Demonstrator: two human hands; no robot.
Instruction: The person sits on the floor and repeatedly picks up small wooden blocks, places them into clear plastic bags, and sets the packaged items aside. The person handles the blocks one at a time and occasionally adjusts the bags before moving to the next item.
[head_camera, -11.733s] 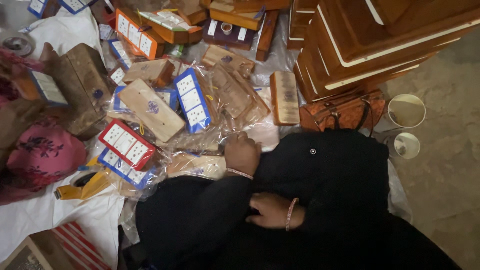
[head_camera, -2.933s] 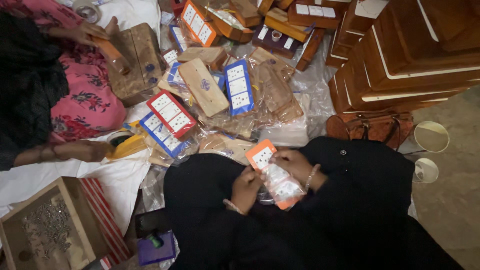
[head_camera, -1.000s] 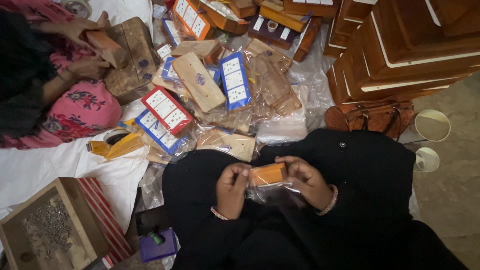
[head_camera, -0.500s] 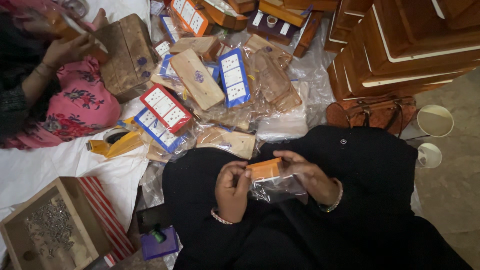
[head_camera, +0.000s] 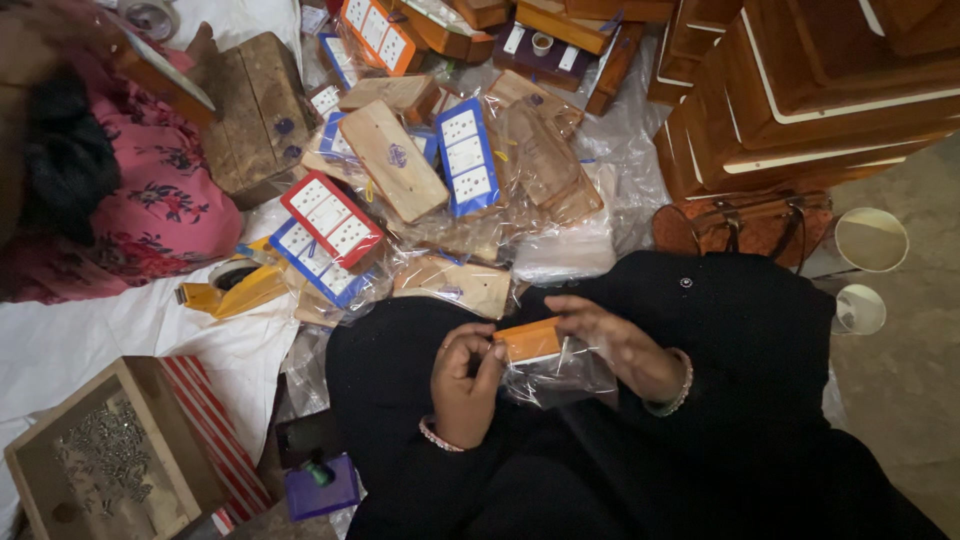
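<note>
Over my black-clad lap, both hands hold a small orange-edged flat block (head_camera: 529, 340) partly inside a clear plastic bag (head_camera: 560, 372). My left hand (head_camera: 463, 374) pinches the block's left end with curled fingers. My right hand (head_camera: 618, 343) grips the right end and the bag's mouth. The lower part of the block is hidden behind the crinkled plastic.
A heap of bagged wooden blocks and red, blue and orange framed boards (head_camera: 420, 170) lies ahead. Another person in pink (head_camera: 150, 200) sits at the left, holding a box. A wooden box of small metal parts (head_camera: 100, 460), a yellow tape dispenser (head_camera: 235, 288), stacked wooden boxes (head_camera: 800, 90), a brown handbag (head_camera: 750, 225) and two cups (head_camera: 870, 240) surround me.
The orange block went from flat and face up to edge-on between both hands, with the bag around it. The person at the left lifted a box and shifted back.
</note>
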